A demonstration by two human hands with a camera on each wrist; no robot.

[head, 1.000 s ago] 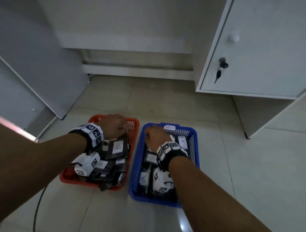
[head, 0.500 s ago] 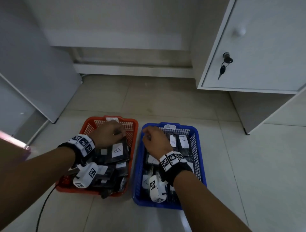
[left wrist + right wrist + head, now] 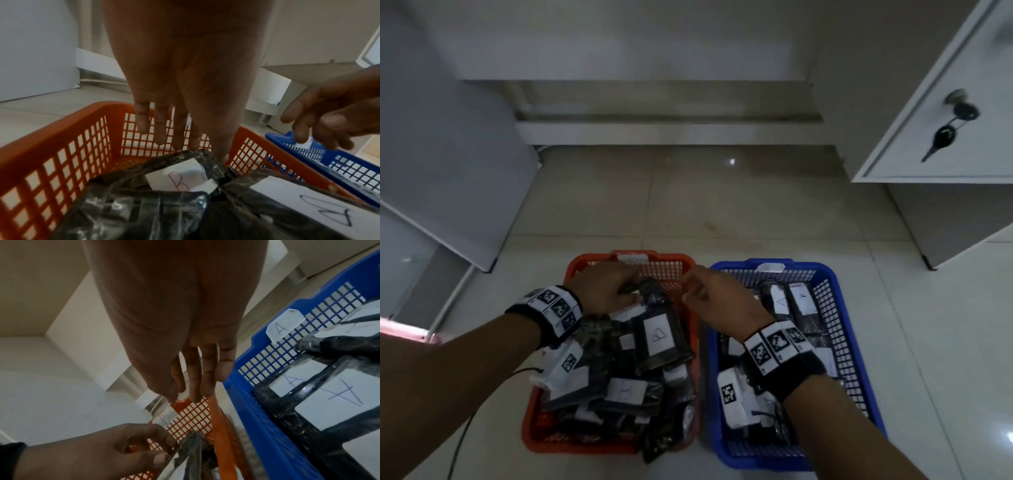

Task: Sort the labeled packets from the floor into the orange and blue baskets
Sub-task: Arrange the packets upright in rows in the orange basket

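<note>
Both hands have shifted left since a moment ago: the right hand (image 3: 717,301) now hangs empty with fingers loosely spread over the gap between the two baskets. At the far end of the orange basket (image 3: 551,435), the left hand (image 3: 604,291) pinches the top edge of a dark packet (image 3: 654,299). Packets marked A lie in the blue basket (image 3: 859,387), with the B packets (image 3: 659,337) piled in the orange one.

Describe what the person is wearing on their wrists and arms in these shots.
Both forearms are bare, no sleeves. Each wrist carries a black band: the left wristband and right wristband are faced with white square tiles printed with black fiducial markers. A white boxy camera module with another marker hangs under each wrist. A thin black cable trails from the left arm.
</note>
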